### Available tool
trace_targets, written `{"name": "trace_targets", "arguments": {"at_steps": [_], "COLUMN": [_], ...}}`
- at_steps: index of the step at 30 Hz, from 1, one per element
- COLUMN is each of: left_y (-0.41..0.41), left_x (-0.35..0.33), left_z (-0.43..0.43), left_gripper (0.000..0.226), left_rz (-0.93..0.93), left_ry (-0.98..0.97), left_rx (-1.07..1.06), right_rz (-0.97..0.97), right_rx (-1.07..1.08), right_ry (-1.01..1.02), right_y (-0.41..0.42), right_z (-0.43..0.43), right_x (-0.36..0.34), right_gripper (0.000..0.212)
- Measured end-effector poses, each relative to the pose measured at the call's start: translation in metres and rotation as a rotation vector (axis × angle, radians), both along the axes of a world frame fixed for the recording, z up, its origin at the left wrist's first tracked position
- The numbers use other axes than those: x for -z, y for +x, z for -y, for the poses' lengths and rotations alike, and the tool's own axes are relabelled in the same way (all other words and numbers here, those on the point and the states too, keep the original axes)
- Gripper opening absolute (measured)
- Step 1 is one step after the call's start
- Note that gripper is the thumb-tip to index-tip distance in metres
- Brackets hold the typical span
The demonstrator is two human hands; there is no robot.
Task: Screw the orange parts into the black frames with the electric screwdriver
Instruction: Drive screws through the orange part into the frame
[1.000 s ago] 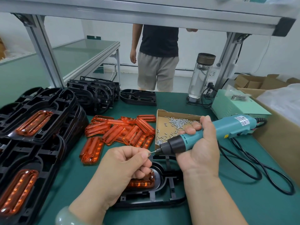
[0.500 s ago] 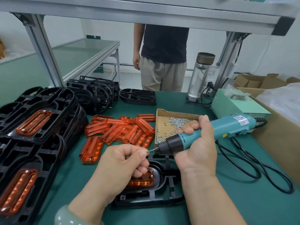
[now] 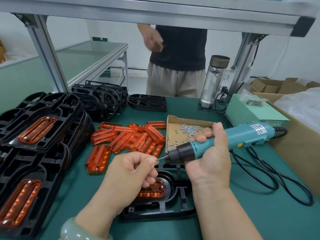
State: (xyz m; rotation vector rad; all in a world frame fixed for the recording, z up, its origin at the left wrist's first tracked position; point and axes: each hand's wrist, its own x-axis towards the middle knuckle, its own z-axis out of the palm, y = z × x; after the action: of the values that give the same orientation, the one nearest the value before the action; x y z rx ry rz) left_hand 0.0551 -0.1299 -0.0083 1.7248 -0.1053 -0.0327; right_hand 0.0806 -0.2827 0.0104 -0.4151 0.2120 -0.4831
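My right hand point(image 3: 210, 159) grips a teal electric screwdriver point(image 3: 225, 140) held level, its bit pointing left. My left hand point(image 3: 129, 175) is curled, thumb and forefinger pinching a small screw point(image 3: 160, 158) against the bit tip. Below both hands a black frame point(image 3: 174, 200) lies on the green table, with an orange part point(image 3: 153, 190) seated in it, partly hidden by my left fingers. Loose orange parts point(image 3: 128, 138) lie in a pile behind.
A cardboard tray of screws point(image 3: 187, 129) sits behind the screwdriver. Stacked black frames holding orange parts point(image 3: 34, 135) fill the left. Empty frames point(image 3: 102, 99) stand at the back. A glass bottle point(image 3: 213, 80), a green power box point(image 3: 251, 113), a black cable point(image 3: 270, 172) and a standing person point(image 3: 176, 56) are beyond.
Both hands stay together at the bit tip, shifted only slightly. The person behind the table has stepped right and raised a hand.
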Motion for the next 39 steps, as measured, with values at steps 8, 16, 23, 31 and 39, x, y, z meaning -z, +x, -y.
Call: {"name": "trace_targets", "arguments": {"at_steps": [8,16,23,31,39], "left_y": [-0.0001,0.0,-0.0009,0.0001,0.0002], "left_x": [-0.0004,0.001,0.0007,0.0011,0.0012], "left_z": [0.0025,0.0015,0.0016,-0.0007,-0.0004], "left_gripper": [0.024,0.019,0.03,0.011,0.018], "left_rz": [0.054,0.093,0.017,0.039,0.063], "left_ry": [0.059,-0.043,-0.146,-0.1,-0.087], "left_rx": [-0.015,-0.052,0.037,-0.043,-0.03], "right_rz": [-0.009,-0.027,-0.024,-0.016,0.006], "right_rx": [0.001,-0.007,0.002,0.001,-0.005], "right_ry": [0.028,0.06,0.106,0.1,0.093], "right_y": [-0.0009,-0.0016,0.0004,0.0003,-0.0002], "right_z": [-0.0007,-0.0025,0.0056,0.0055,0.0006], "right_x": [-0.0014,-0.0026,-0.0031,-0.002,-0.0022], "right_gripper": [0.023,0.025,0.023,0.022,0.021]}}
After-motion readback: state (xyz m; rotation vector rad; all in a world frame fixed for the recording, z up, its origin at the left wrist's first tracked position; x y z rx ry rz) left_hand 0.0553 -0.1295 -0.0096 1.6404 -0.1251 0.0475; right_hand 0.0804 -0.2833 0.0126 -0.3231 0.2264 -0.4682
